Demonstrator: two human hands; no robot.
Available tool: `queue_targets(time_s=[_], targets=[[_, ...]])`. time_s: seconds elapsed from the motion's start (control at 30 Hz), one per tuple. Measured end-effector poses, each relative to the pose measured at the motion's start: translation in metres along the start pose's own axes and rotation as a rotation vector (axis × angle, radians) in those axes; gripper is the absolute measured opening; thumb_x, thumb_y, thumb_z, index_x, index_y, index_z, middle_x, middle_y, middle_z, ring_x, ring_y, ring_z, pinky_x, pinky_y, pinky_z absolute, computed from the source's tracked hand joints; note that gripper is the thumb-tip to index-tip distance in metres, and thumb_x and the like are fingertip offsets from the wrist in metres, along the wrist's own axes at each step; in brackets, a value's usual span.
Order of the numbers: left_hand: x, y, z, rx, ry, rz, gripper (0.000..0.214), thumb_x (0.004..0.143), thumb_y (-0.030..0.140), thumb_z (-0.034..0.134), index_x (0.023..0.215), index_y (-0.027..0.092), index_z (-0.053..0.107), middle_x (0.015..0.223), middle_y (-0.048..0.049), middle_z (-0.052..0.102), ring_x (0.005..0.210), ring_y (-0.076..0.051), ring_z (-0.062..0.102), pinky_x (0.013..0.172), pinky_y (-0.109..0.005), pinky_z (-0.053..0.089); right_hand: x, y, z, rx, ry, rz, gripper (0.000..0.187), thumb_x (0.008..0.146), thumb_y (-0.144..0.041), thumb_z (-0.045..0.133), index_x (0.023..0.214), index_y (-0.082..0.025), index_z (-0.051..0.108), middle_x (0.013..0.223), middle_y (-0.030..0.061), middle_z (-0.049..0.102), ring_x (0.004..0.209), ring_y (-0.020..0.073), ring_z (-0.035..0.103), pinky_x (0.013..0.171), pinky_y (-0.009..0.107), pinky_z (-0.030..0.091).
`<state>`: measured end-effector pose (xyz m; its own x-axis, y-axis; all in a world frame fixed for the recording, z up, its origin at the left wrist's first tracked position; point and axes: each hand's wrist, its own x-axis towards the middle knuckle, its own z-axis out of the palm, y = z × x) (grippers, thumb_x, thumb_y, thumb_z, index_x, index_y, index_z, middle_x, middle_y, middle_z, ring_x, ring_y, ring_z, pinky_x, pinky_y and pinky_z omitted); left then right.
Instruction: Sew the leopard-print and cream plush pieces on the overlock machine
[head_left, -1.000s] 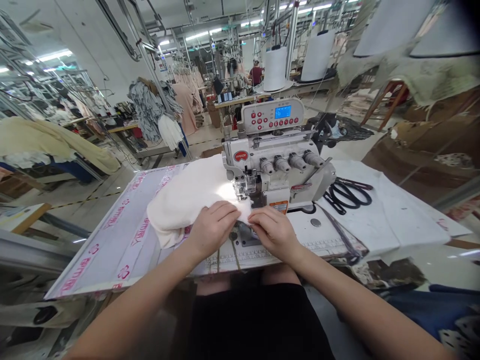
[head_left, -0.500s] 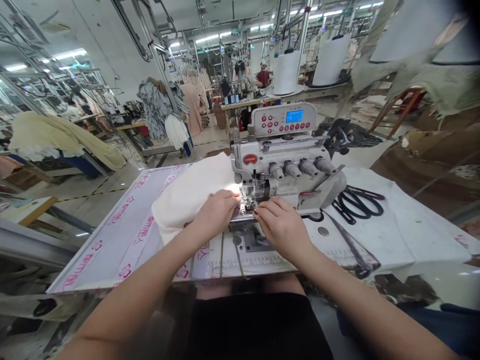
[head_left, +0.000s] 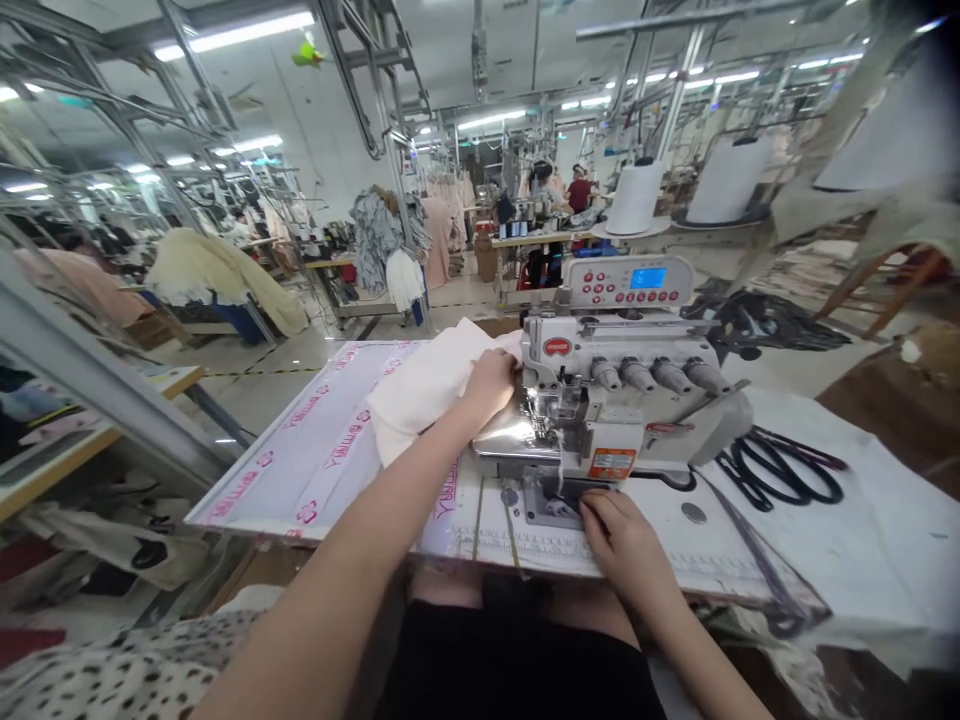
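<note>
An overlock sewing machine (head_left: 637, 370) stands in front of me, its small control panel (head_left: 630, 283) lit on top. My left hand (head_left: 491, 385) has reached past the left of the needle area, fingers closed on white fabric (head_left: 431, 380) that lies bunched beside the machine. The metal sewing plate (head_left: 510, 435) shows bare below that hand. My right hand (head_left: 619, 535) rests low at the machine's front, near the lower base opening. Its fingers are curled together; whatever they hold, if anything, is hidden. A short white strip (head_left: 560, 460) hangs at the front of the plate.
Black-handled scissors (head_left: 780, 470) lie on the white-covered table at right. Printed plastic sheeting (head_left: 300, 440) covers the left side. Cones of white thread (head_left: 636, 198) stand behind the machine. Garment racks and a person in red (head_left: 578, 190) are farther back.
My left hand has moved back and away from the needle with the fabric. My right hand has dropped from the presser foot to the machine's lower front. The view has shifted left.
</note>
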<state>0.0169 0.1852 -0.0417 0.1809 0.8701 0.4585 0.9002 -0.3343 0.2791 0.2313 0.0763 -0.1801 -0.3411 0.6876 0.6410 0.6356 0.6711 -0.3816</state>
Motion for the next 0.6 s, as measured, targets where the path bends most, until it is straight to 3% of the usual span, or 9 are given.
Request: queue_targets(time_s=[0.1, 0.23, 0.33, 0.4, 0.43, 0.47, 0.5, 0.6], targets=[[-0.040, 0.001, -0.021, 0.013, 0.022, -0.029, 0.025, 0.077, 0.005, 0.035, 0.081, 0.008, 0.060, 0.085, -0.0121, 0.056, 0.085, -0.021, 0.053, 0.077, -0.032, 0.043, 0.000, 0.001, -0.001, 0.018, 0.000, -0.005, 0.013, 0.085, -0.020, 0.044, 0.084, -0.018, 0.057, 0.084, 0.0094, 0.061, 0.080, 0.0243, 0.058, 0.072, 0.042, 0.051], [-0.145, 0.007, -0.070, -0.060, -0.067, -0.027, 0.024, 0.071, 0.003, 0.041, 0.086, 0.014, 0.057, 0.085, -0.0047, 0.058, 0.080, -0.017, 0.055, 0.072, -0.028, 0.047, 0.001, 0.000, -0.005, 0.072, -0.022, 0.012, 0.014, 0.084, -0.022, 0.045, 0.080, -0.019, 0.058, 0.081, 0.0085, 0.063, 0.077, 0.0252, 0.060, 0.069, 0.042, 0.051], [-0.218, 0.019, -0.106, -0.390, -0.451, -0.099, 0.033, 0.067, -0.001, 0.042, 0.087, 0.020, 0.058, 0.089, 0.0009, 0.059, 0.083, -0.013, 0.056, 0.076, -0.025, 0.046, 0.002, -0.014, -0.008, 0.226, -0.015, 0.095, 0.013, 0.084, -0.025, 0.047, 0.081, -0.022, 0.060, 0.082, 0.0077, 0.064, 0.076, 0.0249, 0.061, 0.066, 0.038, 0.052], [-0.244, 0.025, -0.123, -0.577, -0.728, -0.105, 0.027, 0.071, 0.006, 0.050, 0.090, 0.022, 0.061, 0.090, 0.0012, 0.060, 0.078, -0.012, 0.057, 0.072, -0.022, 0.047, 0.003, -0.031, -0.005, 0.328, -0.015, 0.145, 0.014, 0.085, -0.026, 0.047, 0.082, -0.023, 0.061, 0.083, 0.0078, 0.065, 0.077, 0.0241, 0.062, 0.066, 0.035, 0.052], [-0.248, 0.024, -0.129, -0.645, -0.779, -0.106, 0.022, 0.073, 0.011, 0.054, 0.091, 0.022, 0.062, 0.091, 0.0002, 0.061, 0.077, -0.012, 0.057, 0.071, -0.022, 0.047, 0.004, -0.042, -0.002, 0.377, -0.025, 0.167, 0.015, 0.086, -0.027, 0.047, 0.084, -0.022, 0.061, 0.084, 0.0080, 0.066, 0.079, 0.0238, 0.063, 0.067, 0.035, 0.052], [-0.247, 0.022, -0.131, -0.687, -0.743, -0.118, 0.018, 0.076, 0.017, 0.055, 0.092, 0.021, 0.062, 0.091, -0.0014, 0.061, 0.078, -0.013, 0.057, 0.071, -0.023, 0.047, 0.005, -0.053, 0.003, 0.435, -0.042, 0.192, 0.017, 0.086, -0.028, 0.046, 0.086, -0.021, 0.061, 0.086, 0.0083, 0.066, 0.081, 0.0236, 0.063, 0.070, 0.036, 0.053], [-0.241, 0.016, -0.131, -0.699, -0.617, -0.138, 0.016, 0.079, 0.022, 0.054, 0.093, 0.020, 0.061, 0.092, -0.0032, 0.061, 0.080, -0.014, 0.058, 0.073, -0.025, 0.047, 0.006, -0.064, 0.009, 0.514, -0.063, 0.222, 0.018, 0.086, -0.030, 0.047, 0.090, -0.019, 0.061, 0.088, 0.0086, 0.066, 0.083, 0.0235, 0.063, 0.071, 0.037, 0.053], [-0.203, -0.013, -0.119, -0.572, -0.006, -0.200, 0.021, 0.084, 0.031, 0.049, 0.100, 0.020, 0.057, 0.105, -0.0073, 0.057, 0.099, -0.018, 0.054, 0.084, -0.033, 0.044, 0.014, -0.093, 0.030, 0.866, -0.109, 0.345, 0.027, 0.085, -0.033, 0.047, 0.105, -0.016, 0.056, 0.088, 0.0093, 0.067, 0.075, 0.0210, 0.066, 0.066, 0.036, 0.055]])
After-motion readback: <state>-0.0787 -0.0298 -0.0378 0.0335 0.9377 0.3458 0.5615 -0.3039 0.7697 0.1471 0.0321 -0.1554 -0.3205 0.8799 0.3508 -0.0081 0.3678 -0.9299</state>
